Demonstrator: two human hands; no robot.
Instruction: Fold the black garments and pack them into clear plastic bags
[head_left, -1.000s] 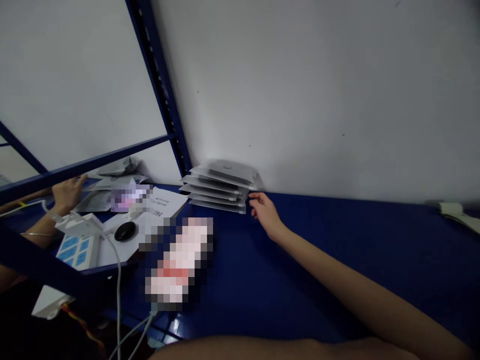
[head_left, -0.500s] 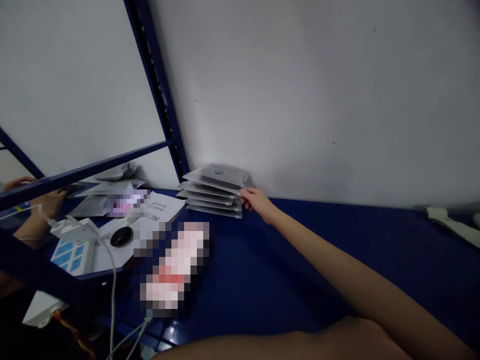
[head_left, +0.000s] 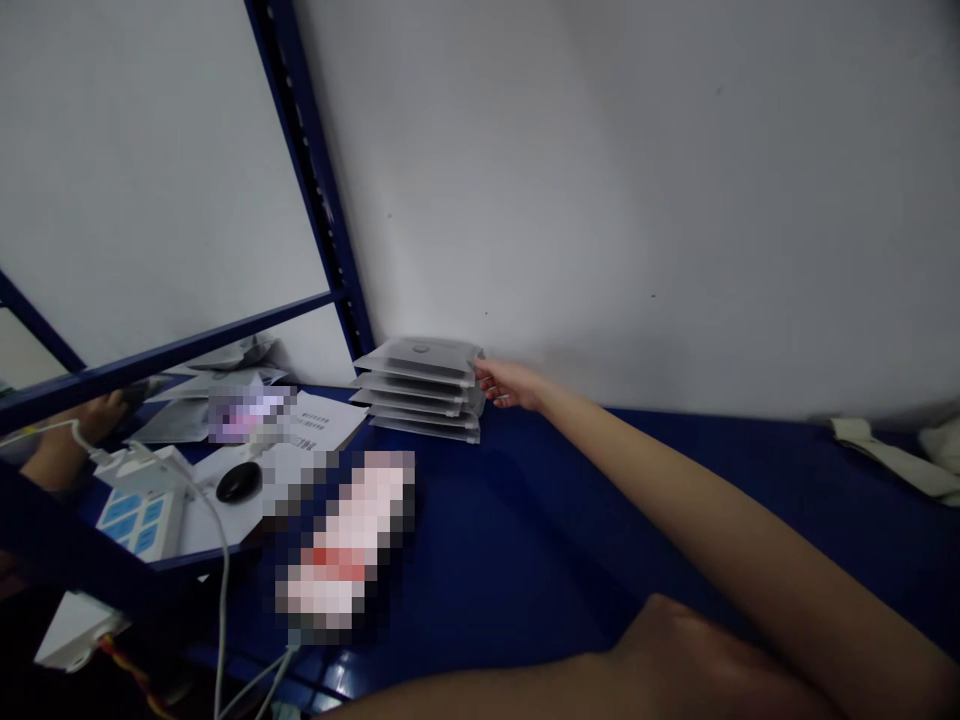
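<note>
My right hand (head_left: 513, 384) reaches to the right edge of a stack of frosted zip bags (head_left: 420, 387). Its thumb and forefinger pinch the edge of the top zip bag (head_left: 421, 355), while the other fingers curl below. Dark contents show faintly through the bags, but I cannot make out what they are. At the bottom of the view my left hand (head_left: 675, 630) lies close to my right forearm. Only its back and wrist show, blurred, and its fingers are hidden.
A blurred-out phone (head_left: 349, 545) with a cable lies on the blue table (head_left: 487, 580). Blue frame posts (head_left: 319, 200) stand at left. Beyond them are papers (head_left: 319, 425), a black mouse (head_left: 238, 482), a power strip (head_left: 142, 525) and another person's hand (head_left: 101, 415). Pale straps (head_left: 892, 460) lie right.
My right hand has moved slightly up and left at the stack, and the top bag has shifted left, more in line with those below. My left hand has edged upward.
</note>
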